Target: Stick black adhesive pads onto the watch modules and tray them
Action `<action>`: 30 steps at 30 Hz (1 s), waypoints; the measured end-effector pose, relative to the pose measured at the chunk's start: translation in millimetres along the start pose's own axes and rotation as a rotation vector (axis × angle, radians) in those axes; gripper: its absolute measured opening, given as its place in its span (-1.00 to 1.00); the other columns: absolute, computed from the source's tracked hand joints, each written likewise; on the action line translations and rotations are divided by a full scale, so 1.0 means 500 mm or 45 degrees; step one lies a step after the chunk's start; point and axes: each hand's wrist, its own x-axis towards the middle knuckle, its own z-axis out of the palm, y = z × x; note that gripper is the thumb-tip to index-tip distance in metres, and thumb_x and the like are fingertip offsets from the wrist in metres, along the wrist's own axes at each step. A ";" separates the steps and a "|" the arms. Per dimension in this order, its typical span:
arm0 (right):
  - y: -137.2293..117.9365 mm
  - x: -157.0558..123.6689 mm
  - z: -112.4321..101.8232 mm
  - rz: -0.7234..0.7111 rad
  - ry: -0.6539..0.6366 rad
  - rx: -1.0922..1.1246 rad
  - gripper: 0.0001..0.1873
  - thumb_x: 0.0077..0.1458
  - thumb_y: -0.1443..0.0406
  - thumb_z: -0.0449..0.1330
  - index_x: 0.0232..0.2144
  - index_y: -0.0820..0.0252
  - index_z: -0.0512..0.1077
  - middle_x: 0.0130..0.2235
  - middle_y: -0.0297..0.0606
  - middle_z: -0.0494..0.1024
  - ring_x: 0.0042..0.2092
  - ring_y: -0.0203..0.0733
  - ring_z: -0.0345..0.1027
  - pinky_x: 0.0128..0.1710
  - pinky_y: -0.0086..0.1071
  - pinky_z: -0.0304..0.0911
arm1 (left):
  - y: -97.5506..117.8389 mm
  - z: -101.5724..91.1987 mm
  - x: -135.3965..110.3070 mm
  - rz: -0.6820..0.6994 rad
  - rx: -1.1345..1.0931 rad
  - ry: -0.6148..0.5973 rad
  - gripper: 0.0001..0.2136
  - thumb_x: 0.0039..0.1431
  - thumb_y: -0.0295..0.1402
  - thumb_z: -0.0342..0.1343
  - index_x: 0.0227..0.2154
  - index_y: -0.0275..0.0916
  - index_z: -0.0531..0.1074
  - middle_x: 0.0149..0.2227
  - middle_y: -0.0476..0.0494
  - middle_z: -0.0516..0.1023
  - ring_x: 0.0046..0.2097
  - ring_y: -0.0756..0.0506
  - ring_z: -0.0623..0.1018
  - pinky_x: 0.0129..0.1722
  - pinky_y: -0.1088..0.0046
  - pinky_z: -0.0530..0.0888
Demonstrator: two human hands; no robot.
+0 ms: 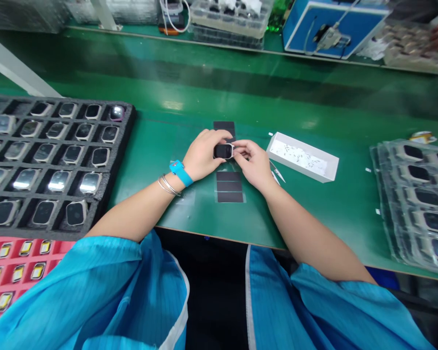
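Note:
My left hand (203, 154) and my right hand (253, 160) meet over the middle of the green bench and together hold a small dark watch body (223, 151). The left hand's fingers curl round its left side. On its right end, the right hand's fingertips pinch. A blue band and thin bangles sit on my left wrist. Under the hands lies a clear sheet with dark rectangular pads (229, 186); another dark pad (224, 126) shows just beyond the hands.
A black foam tray (125, 137) of several watch bodies fills the left. A red tray (7, 265) of small parts sits at lower left. A white box (302, 158) of tiny parts and tweezers (278, 173) lie right of my hands. Clear stacked trays (387, 204) stand far right.

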 end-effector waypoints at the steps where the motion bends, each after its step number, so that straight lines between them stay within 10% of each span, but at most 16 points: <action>1: 0.001 0.001 0.001 -0.001 0.009 -0.003 -0.77 0.07 0.31 0.14 -0.18 0.16 0.44 -0.34 -0.30 0.57 -0.30 -0.21 0.46 -0.18 -0.27 0.38 | -0.002 0.000 0.001 0.010 0.008 -0.001 -0.50 -0.14 -0.54 0.34 -0.08 -0.19 0.38 -0.13 -0.14 0.55 -0.07 -0.22 0.54 0.01 0.12 0.38; 30: 0.012 -0.001 0.000 0.091 0.015 -0.061 -0.55 0.00 0.02 0.18 -0.16 0.19 0.47 -0.30 -0.15 0.61 -0.24 -0.07 0.52 -0.11 -0.11 0.40 | -0.050 -0.028 0.038 -0.287 -0.221 0.426 -0.48 -0.18 -0.58 0.39 -0.10 -0.27 0.39 -0.20 -0.12 0.56 -0.11 -0.13 0.54 -0.02 0.29 0.42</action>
